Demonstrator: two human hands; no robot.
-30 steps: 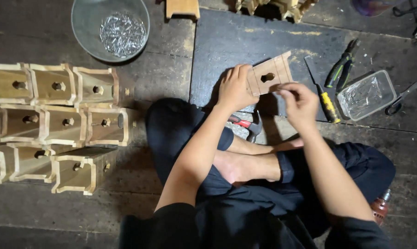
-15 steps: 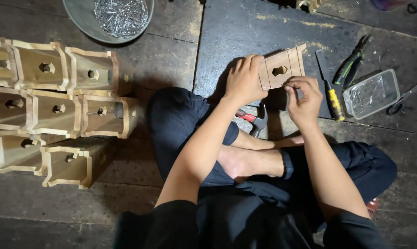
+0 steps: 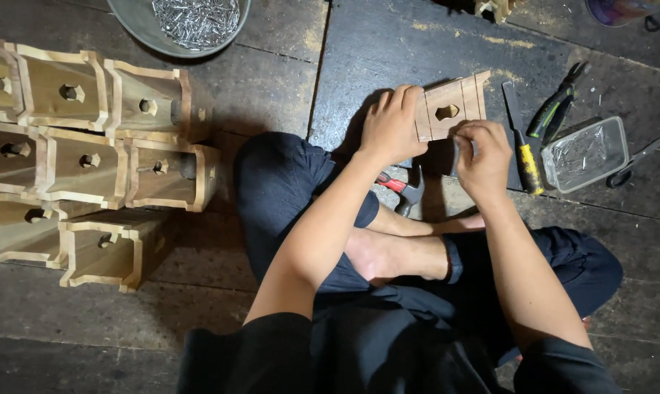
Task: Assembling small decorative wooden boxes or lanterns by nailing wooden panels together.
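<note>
Left hand (image 3: 390, 128) steadies the wooden panel (image 3: 450, 107) on the floor (image 3: 271, 87) — right hand (image 3: 483, 157) pinches something small, unidentifiable, at its lower edge.

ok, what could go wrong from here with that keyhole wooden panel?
Left hand alone steadies the small keyhole wooden panel on edge; it may tip or slip. Right hand fingertips sit at its lower edge and could get pinched. The red-handled hammer lies close under the forearms, easy to knock.

Counted on the floor
Seven wooden boxes (image 3: 89, 157) stacked; one bowl of nails (image 3: 184, 22); one hammer (image 3: 406, 191); one pliers (image 3: 556, 109); one plastic tub (image 3: 585, 153).
</note>
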